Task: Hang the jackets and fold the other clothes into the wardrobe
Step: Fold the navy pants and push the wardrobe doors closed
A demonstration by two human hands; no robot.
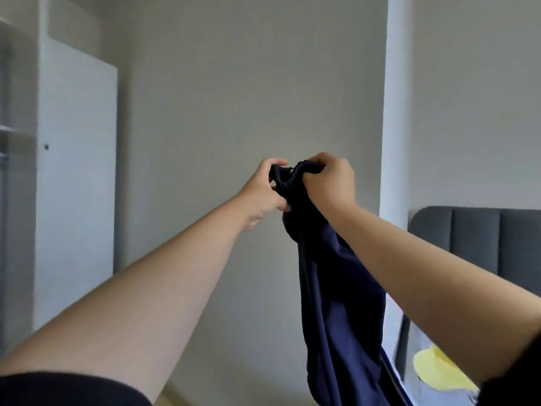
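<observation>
I hold a dark navy garment [339,303] up in front of me at arm's length. Its gathered elastic waistband is bunched at the top between both hands, and the rest hangs straight down toward the floor. My left hand [265,190] grips the left side of the waistband, fingers curled round it. My right hand [329,183] grips the right side from above. The white wardrobe [76,177] stands at the left, its door open and shelves dimly visible at the far left edge.
A plain grey wall fills the middle. A white pillar [395,112] rises right of centre. Behind my right arm is a bed with a grey padded headboard [474,238], and a yellow cloth [436,373] lies on it.
</observation>
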